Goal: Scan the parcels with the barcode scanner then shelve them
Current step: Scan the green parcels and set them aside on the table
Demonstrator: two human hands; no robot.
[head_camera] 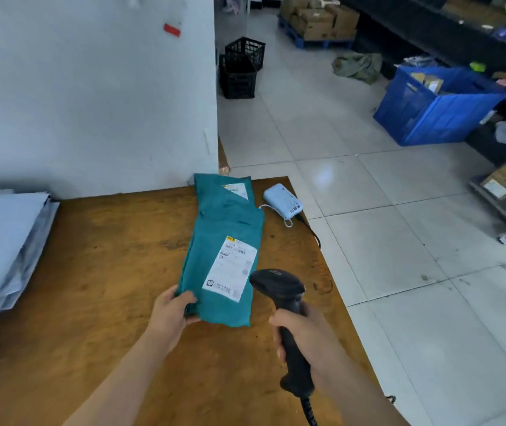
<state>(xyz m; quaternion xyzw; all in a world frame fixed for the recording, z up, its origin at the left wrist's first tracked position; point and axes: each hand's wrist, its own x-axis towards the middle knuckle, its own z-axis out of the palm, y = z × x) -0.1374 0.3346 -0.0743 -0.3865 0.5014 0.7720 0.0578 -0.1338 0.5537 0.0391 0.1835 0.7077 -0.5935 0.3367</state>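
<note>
Left hand (173, 312) pinches the near corner of a soft teal plastic parcel (215, 265), lying flat near the right edge of the tabletop (107, 272), white label (231, 269) up. Right hand (304, 330) wraps round the handle of the black scanner (279, 287), its head just beside that label. A second teal parcel (221, 192) lies behind, at the far edge. Worn, stained plywood surface; glossy pale floor tiles (399, 241), a blue crate (430, 115) beyond.
</note>
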